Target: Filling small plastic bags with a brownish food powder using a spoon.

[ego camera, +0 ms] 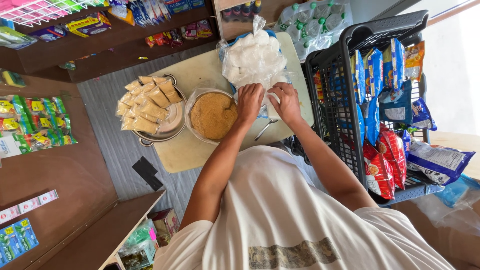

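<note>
My left hand [249,102] and my right hand [286,102] are close together over a cream table [195,72]. Both pinch a small clear plastic bag [272,106] with something white in it, though my fingers hide most of it. Just left of my left hand stands a plastic-lined bowl of brown granules [213,116]. Beyond my hands lies a large clear bag of white packets [252,55]. Below my hands a metal spoon [264,130] rests on the table.
A metal pot [172,122] at the table's left holds several small packets of brown granules [145,105]. A black wire rack [335,100] of snack bags stands close on the right. Wooden shelves with goods run along the left and far side.
</note>
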